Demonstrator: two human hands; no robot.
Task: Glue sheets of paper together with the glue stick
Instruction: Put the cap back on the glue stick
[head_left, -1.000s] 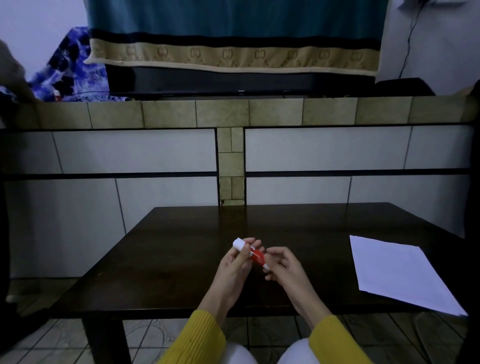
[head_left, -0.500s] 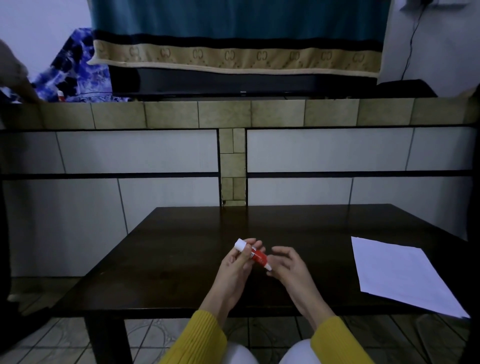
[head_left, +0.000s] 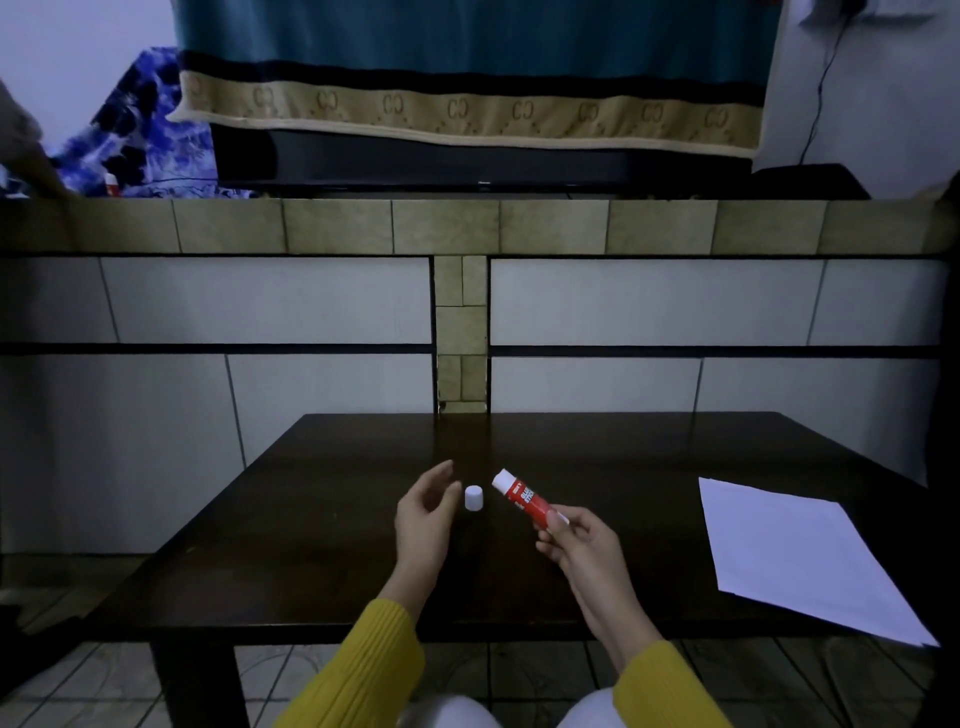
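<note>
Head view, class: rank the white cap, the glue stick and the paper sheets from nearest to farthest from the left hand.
1. White cap: standing on the table just right of the left hand, beside its fingertips.
2. Glue stick: further right, held up by the right hand.
3. Paper sheets: farthest, lying at the table's right edge.

Dark wooden table (head_left: 322, 561) before a tiled wall (head_left: 270, 301) — dim light.

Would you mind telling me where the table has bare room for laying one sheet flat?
The left part of the table, from its left edge to the left hand, is bare. So is the far strip beyond the cap. The right side is taken by the paper.
</note>
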